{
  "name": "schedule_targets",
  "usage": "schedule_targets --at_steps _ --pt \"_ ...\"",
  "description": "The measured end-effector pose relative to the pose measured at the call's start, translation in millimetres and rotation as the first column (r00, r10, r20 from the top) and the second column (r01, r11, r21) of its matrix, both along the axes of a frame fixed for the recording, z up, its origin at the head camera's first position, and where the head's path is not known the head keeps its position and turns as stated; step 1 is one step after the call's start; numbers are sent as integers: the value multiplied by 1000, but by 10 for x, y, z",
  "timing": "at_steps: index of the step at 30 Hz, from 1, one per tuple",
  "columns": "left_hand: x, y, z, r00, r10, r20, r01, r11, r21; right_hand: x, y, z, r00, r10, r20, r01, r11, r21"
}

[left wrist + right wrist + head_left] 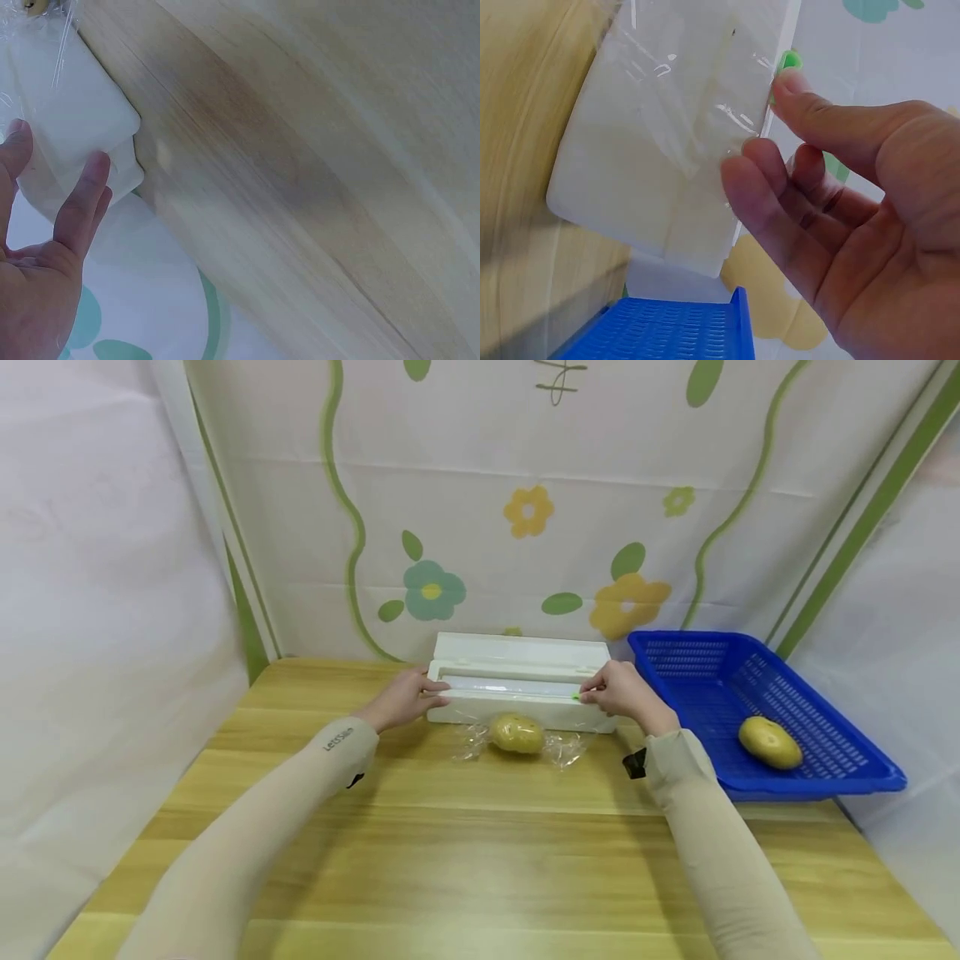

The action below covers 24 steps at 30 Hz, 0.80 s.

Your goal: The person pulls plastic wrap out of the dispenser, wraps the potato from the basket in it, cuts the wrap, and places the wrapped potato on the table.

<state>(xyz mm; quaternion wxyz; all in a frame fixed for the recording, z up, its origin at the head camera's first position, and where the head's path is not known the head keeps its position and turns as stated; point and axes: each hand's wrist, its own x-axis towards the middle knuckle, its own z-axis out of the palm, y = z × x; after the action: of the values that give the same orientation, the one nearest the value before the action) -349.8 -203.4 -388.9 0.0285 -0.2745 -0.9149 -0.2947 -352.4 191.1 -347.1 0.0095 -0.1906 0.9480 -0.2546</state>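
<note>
A white cling film box (522,713) with its lid raised lies at the back of the table. At its left end my left hand (405,699) rests, fingers fairly straight, thumb and fingertips touching the white casing (67,97). Near the right end my right hand (624,695) has its thumb on a small green slider (789,61) along the box's top edge, with the other fingers bent against the casing. Clear film hangs over the box front. Close before the box sits a potato (516,733) wrapped in clear film, with the film's ends spread out either side.
To the right, a blue plastic basket (840,791) holds an unwrapped potato (770,742). The wooden table (480,860) stretches in front of the box. A white curtain (465,510) with printed flowers hangs directly behind.
</note>
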Motion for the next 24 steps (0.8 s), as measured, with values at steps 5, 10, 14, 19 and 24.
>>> schedule_targets --at_steps 5,10,14,19,24 --pt "-8 44 3 1000 1 15 -2 1000 10 13 113 -8 999 -15 -34 16 999 33" --pt "-7 14 4 999 -5 33 4 999 36 73 253 60 992 -113 -64 121 981 152" --pt "-8 -26 4 1000 -7 28 5 999 45 134 367 98 978 -198 -71 208 958 199" --pt "-11 -33 -1 1000 -28 1 28 998 57 183 407 101 970 -233 -72 243 949 201" --pt "-9 9 -16 1000 -22 14 21 998 51 244 446 63 961 -264 -84 275 945 179"
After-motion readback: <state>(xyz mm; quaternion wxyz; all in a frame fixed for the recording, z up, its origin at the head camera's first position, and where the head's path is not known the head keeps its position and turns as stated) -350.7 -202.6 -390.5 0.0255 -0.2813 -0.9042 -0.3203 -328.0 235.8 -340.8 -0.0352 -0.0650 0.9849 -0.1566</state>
